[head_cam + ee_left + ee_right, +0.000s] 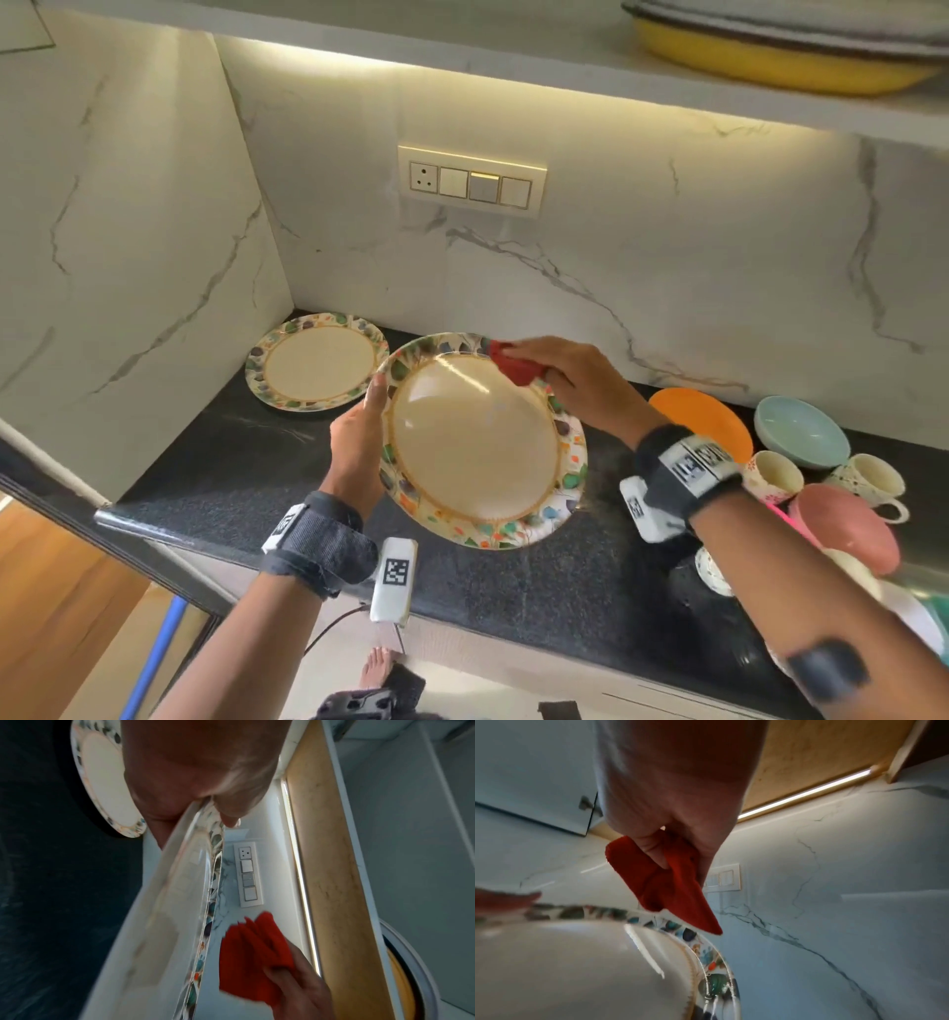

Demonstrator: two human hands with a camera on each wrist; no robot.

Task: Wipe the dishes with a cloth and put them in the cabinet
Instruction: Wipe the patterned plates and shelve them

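Head view: left hand (359, 442) grips the plate (477, 437) by its rim above the counter (215, 462), right hand (575, 380) clutches a red cloth (516, 365) on the plate's far edge.

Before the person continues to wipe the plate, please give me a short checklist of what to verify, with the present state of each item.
1. Left hand grips the floral plate at its rim: ok.
2. Right hand holds the red cloth: ok.
3. Cloth touches the plate: ok, at the far rim in the head view.
4. Plate is lifted off the counter, tilted toward the person: ok.
5. Plate centre already dry: cannot tell; only glare shows.
6. Second floral plate lies flat on the counter, apart from the held one: ok.
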